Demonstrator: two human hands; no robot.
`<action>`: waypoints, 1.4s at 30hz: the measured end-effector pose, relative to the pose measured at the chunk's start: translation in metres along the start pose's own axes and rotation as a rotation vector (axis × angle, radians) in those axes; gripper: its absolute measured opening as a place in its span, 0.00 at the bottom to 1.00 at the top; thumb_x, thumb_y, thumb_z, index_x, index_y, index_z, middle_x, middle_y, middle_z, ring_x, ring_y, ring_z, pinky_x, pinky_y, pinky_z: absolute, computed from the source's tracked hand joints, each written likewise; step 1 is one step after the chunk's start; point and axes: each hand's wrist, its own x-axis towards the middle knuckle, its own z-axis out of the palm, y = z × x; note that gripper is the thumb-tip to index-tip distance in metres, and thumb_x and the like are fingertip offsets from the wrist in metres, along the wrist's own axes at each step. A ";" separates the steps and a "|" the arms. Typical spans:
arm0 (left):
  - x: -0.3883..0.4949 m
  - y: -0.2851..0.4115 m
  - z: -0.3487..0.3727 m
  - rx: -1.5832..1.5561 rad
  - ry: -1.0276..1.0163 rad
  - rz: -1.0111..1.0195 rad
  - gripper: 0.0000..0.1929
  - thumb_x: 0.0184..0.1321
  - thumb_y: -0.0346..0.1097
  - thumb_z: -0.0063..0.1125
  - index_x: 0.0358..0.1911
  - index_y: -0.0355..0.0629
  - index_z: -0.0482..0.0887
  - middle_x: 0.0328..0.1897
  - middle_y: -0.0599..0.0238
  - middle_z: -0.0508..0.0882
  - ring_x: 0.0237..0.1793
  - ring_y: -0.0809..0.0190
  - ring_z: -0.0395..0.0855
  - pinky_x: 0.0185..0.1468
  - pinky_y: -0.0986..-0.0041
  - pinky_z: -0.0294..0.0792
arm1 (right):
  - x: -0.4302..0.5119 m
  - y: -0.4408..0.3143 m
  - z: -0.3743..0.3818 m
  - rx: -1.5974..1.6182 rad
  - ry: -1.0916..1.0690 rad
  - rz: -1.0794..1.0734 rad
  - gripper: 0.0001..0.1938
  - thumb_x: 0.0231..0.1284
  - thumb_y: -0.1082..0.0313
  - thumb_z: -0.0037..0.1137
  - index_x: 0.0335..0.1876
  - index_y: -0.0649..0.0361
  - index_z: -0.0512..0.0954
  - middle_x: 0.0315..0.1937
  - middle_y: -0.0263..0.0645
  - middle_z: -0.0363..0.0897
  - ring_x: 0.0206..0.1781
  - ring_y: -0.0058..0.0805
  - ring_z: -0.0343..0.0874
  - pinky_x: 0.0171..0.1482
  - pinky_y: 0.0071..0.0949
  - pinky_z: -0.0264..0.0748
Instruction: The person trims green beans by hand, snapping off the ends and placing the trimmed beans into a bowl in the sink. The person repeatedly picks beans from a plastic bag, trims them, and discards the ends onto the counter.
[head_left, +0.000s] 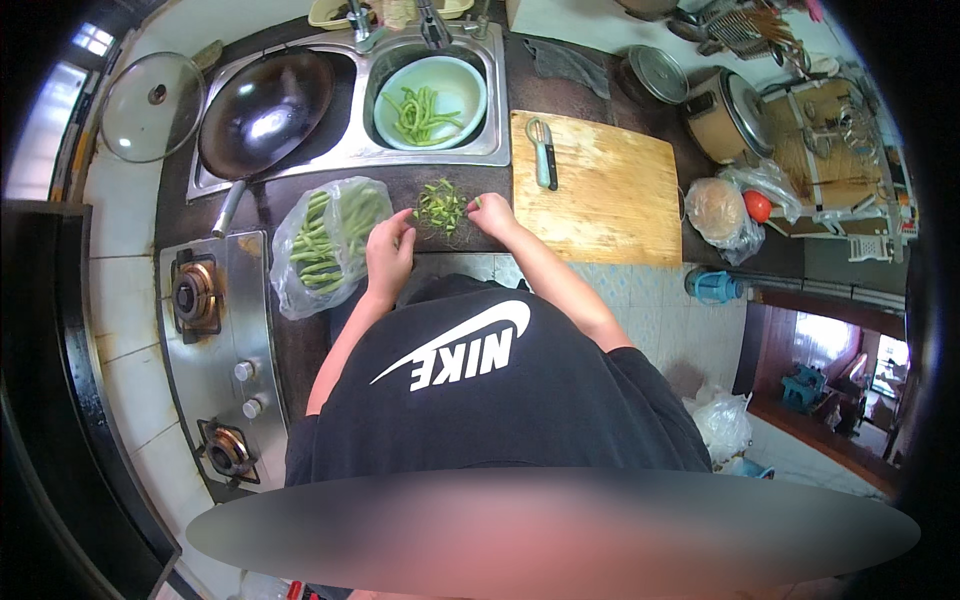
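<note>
Between my two hands lies a small heap of green bean ends and strings (441, 208) on the dark countertop. My right hand (493, 217) is at the heap's right side, pinching a small green bean end (478, 202) at its fingertips. At the left of the heap is my left hand (390, 251), its fingertips drawn together; whether anything is between them is too small to tell. Just beyond that hand sits a clear plastic bag (360, 217) full of green beans (319, 244). More green beans (421, 114) rest in a pale green basin (469, 97) in the sink.
A wooden cutting board (600, 202) at the right bears a peeler (540, 154) and a black-handled knife (551, 157). A wok (262, 112) rests over the left sink bowl, its handle jutting toward the gas stove (232, 315). The metal sink (495, 142) has a faucet (433, 26).
</note>
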 end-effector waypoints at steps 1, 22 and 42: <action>-0.004 0.002 -0.006 -0.017 0.021 0.002 0.15 0.55 0.26 0.57 0.48 0.41 0.81 0.29 0.61 0.80 0.31 0.61 0.77 0.37 0.71 0.69 | 0.010 0.001 0.000 0.031 -0.072 0.074 0.07 0.44 0.65 0.59 0.26 0.60 0.82 0.23 0.48 0.81 0.29 0.40 0.82 0.37 0.35 0.78; -0.055 -0.074 -0.087 0.317 0.236 -0.267 0.11 0.56 0.23 0.48 0.43 0.36 0.78 0.43 0.48 0.79 0.45 0.43 0.77 0.47 0.58 0.69 | 0.193 -0.126 -0.042 -0.046 0.222 -0.334 0.33 0.48 0.56 0.62 0.59 0.68 0.68 0.50 0.59 0.76 0.53 0.52 0.76 0.56 0.40 0.72; -0.029 -0.043 -0.116 0.823 -0.050 -0.096 0.10 0.58 0.39 0.54 0.25 0.41 0.79 0.25 0.57 0.81 0.31 0.51 0.82 0.36 0.60 0.73 | -0.005 -0.100 0.003 0.529 -0.566 -0.118 0.11 0.66 0.66 0.51 0.46 0.64 0.78 0.35 0.32 0.81 0.35 0.17 0.78 0.38 0.17 0.74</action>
